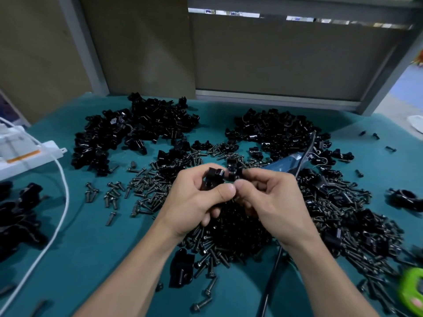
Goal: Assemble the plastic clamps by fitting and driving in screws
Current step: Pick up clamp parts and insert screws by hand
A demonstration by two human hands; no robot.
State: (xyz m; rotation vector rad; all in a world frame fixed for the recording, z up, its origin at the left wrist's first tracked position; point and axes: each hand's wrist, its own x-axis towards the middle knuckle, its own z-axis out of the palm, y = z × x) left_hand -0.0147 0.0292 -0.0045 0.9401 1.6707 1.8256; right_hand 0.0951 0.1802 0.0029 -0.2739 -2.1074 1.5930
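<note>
Pinching a black clamp piece in the left hand and a second clamp piece in the right hand, thumbs touching, above the screw heap. On the teal cloth: clamp piles at 11 o'clock and 1 o'clock, white power strip at 9 o'clock.

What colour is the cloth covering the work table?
Teal, a plain blue-green with no pattern; the cloth shows clearly in the head view.

One head-worn wide-angle view looks forward and down, close over the bench. It faces the rear wall panels.
</note>
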